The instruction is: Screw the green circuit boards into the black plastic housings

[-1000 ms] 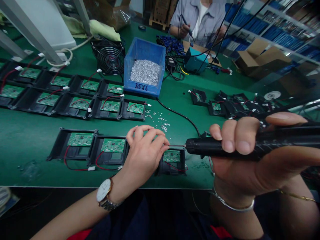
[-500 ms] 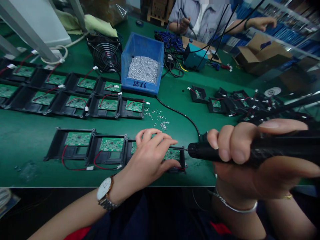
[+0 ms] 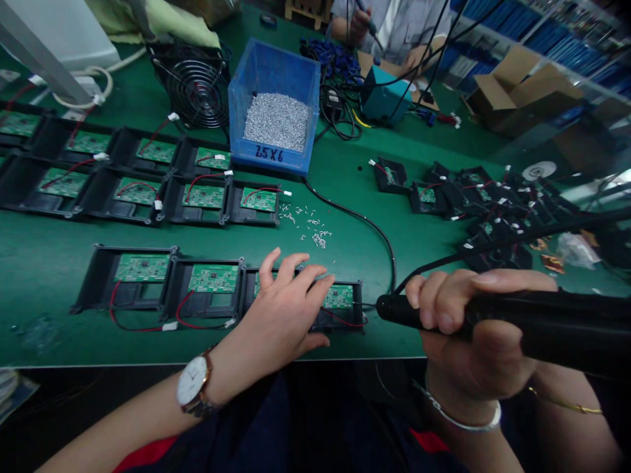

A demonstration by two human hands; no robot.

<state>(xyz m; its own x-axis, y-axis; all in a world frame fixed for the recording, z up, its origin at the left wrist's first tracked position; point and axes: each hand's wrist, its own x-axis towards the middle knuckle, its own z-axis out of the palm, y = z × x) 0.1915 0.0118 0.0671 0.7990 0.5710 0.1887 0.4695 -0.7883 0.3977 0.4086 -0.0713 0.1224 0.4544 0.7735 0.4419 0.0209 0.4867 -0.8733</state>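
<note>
Low and right of centre in the frame, the rightmost tray point(image 3: 345, 327) of the front row lies on the desk point(image 3: 211, 242), holding a green board point(image 3: 340, 296). The right hand point(image 3: 466, 361), lower right, is wrapped around a black screwdriver point(image 3: 555, 328), its thin shaft reaching over the tray's right side; whether the tip touches anything, I cannot tell. The left hand point(image 3: 283, 305), fingers spread and gripping nothing visible, lies across this tray and the neighbouring tray point(image 3: 248, 292).

The likeliest trouble is a slip: the shaft slants in low, so a skidding tip could scratch the board or jab those spread fingers. The red wire point(image 3: 345, 320) in the tray could snag on the shaft — or get pinched. With no firm grip visible, the tray might slide. The dark cable point(image 3: 367, 223) near the screwdriver's nose could catch, and a careless sweep would scatter the loose screws point(image 3: 319, 241) above centre.
</note>
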